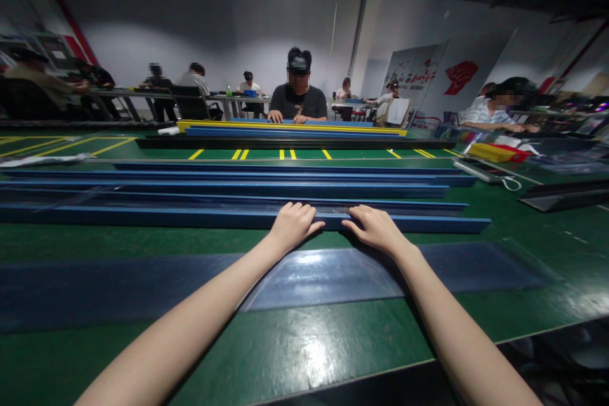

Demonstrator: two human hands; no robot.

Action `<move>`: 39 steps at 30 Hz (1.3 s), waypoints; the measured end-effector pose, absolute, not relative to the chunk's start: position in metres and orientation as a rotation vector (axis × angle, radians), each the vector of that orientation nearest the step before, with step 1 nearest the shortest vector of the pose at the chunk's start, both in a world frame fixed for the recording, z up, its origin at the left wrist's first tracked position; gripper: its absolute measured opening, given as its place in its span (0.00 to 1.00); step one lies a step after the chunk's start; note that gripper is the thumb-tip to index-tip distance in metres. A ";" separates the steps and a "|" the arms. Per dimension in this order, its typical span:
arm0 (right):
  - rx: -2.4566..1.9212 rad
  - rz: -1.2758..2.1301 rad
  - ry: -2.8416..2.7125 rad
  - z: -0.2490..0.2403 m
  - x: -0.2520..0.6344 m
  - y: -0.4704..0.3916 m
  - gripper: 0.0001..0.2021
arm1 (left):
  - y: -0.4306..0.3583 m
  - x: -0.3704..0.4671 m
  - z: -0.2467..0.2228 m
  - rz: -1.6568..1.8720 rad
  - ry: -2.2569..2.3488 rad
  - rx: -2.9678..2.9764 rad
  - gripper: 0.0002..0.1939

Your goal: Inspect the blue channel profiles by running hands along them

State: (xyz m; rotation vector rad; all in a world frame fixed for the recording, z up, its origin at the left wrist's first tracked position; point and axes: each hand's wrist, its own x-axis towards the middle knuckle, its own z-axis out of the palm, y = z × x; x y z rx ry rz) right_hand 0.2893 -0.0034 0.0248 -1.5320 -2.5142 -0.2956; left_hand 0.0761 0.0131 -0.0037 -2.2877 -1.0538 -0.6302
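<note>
Blue nearest channel [190,218], one; two atop: left hand [294,224], right hand [373,226]

And here we see a glossy green table [304,336] crossed by bright yellow lines [236,155], with deep blue strips [143,216] running over it and a bluish see-through sheet [328,276] shining white. Farther back it's a yellow strip [295,127] against blue, then a black one [295,143], and over there a red fist [460,77] on a pale grey panel [490,54]!
</note>
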 end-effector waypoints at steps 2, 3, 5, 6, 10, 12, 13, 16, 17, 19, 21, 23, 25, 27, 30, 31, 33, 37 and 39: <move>-1.518 -0.284 -2.513 0.025 0.289 -0.004 0.15 | 0.013 0.076 -0.003 -0.630 -1.055 -2.294 0.17; -1.514 -0.278 -2.514 0.025 0.289 -0.004 0.15 | 0.013 0.076 -0.003 -0.630 -1.057 -2.295 0.17; -1.513 -0.269 -2.511 0.025 0.289 -0.004 0.15 | 0.013 0.076 -0.003 -0.628 -1.061 -2.298 0.17; -1.516 -0.265 -2.510 0.025 0.289 -0.004 0.15 | 0.013 0.076 -0.003 -0.627 -1.062 -2.300 0.17; -1.515 -0.241 -2.512 0.025 0.289 -0.003 0.15 | 0.013 0.076 -0.003 -0.626 -1.067 -2.311 0.17; -1.514 -0.241 -2.510 0.025 0.289 -0.003 0.15 | 0.013 0.076 -0.003 -0.624 -1.073 -2.314 0.17; -1.514 -0.244 -2.508 0.025 0.289 -0.003 0.15 | 0.013 0.076 -0.003 -0.622 -1.077 -2.314 0.17; -1.507 -0.243 -2.506 0.025 0.290 -0.003 0.16 | 0.013 0.076 -0.003 -0.615 -1.080 -2.318 0.17; -1.503 -0.239 -2.507 0.024 0.290 -0.003 0.16 | 0.013 0.076 -0.003 -0.613 -1.080 -2.319 0.17; -1.494 -0.232 -2.507 0.024 0.290 -0.003 0.16 | 0.013 0.076 -0.003 -0.611 -1.081 -2.318 0.17; -1.489 -0.230 -2.504 0.024 0.290 -0.003 0.16 | 0.013 0.076 -0.003 -0.611 -1.081 -2.315 0.17; -1.483 -0.224 -2.501 0.024 0.290 -0.003 0.16 | 0.014 0.076 -0.003 -0.613 -1.081 -2.314 0.17; -1.482 -0.211 -2.498 0.024 0.290 -0.003 0.15 | 0.014 0.076 -0.004 -0.613 -1.081 -2.313 0.17; -1.482 -0.202 -2.493 0.024 0.290 -0.003 0.16 | 0.013 0.076 -0.004 -0.610 -1.082 -2.310 0.17; -1.468 -0.202 -2.483 0.024 0.290 -0.003 0.16 | 0.013 0.076 -0.004 -0.605 -1.078 -2.297 0.17; -1.460 -0.202 -2.481 0.024 0.290 -0.003 0.16 | 0.013 0.076 -0.004 -0.604 -1.074 -2.293 0.17; -1.451 -0.197 -2.477 0.024 0.290 -0.003 0.17 | 0.012 0.077 -0.003 -0.601 -1.066 -2.288 0.17; -1.456 -0.170 -2.471 0.024 0.290 -0.003 0.16 | 0.012 0.077 -0.002 -0.601 -1.064 -2.279 0.18; -1.459 -0.164 -2.473 0.024 0.290 -0.003 0.16 | 0.012 0.077 -0.002 -0.604 -1.069 -2.275 0.18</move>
